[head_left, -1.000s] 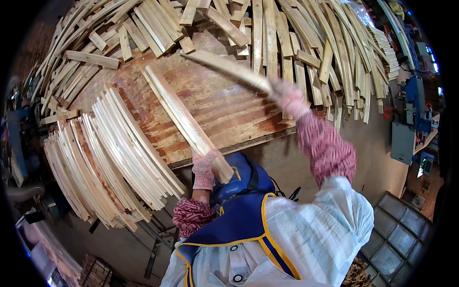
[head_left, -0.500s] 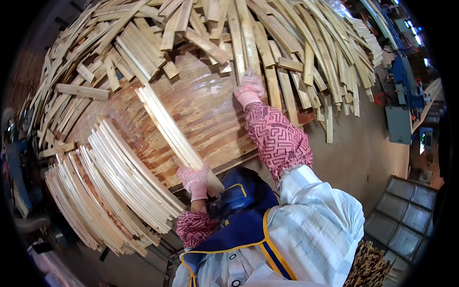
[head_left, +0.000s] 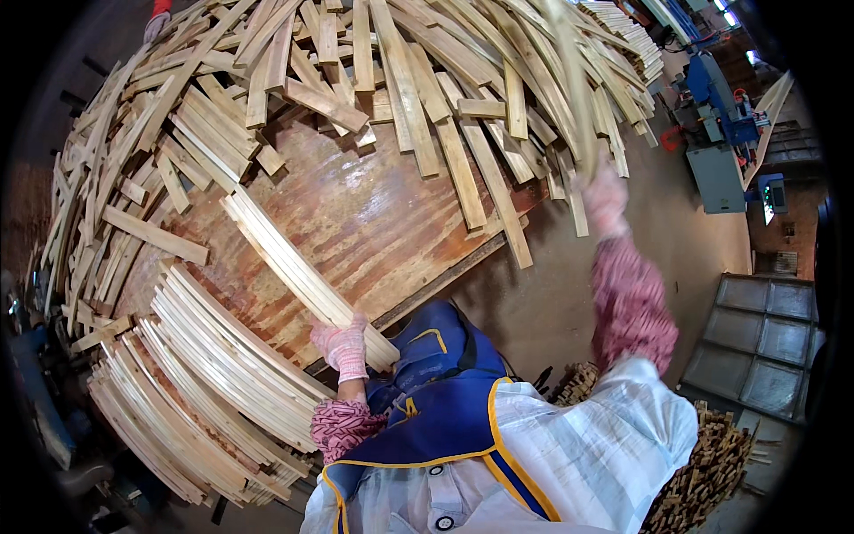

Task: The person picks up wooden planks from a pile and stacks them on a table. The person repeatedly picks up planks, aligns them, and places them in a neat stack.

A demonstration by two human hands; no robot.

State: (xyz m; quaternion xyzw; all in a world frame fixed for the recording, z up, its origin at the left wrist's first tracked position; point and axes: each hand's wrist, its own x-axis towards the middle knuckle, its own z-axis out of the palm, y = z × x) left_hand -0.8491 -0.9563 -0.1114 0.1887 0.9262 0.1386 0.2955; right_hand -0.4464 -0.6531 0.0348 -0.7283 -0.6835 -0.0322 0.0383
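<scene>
Head view, looking down on a wide reddish-brown worktable whose far and left sides are buried under a loose heap of pale wooden slats lying at all angles. Along the near-left edge sits a neater stack of sorted slats, fanned side by side with their long axes running from upper left to lower right.

A bundle of slats lies across the bare middle of the table, its long axis running diagonally from the upper left down to the lower right, the near end overhanging the table edge toward the person's blue apron. The left hand, in a pink knit glove, is curled around that near end, forearm short and bent close to the body.

The right arm, in a patterned pink sleeve, reaches up and forward past the table's right corner. The right hand, gloved and blurred, is closed on the lower end of a single slat, which stands steeply, its long axis pointing away and slightly left over the heap; the slat is motion-blurred.
</scene>
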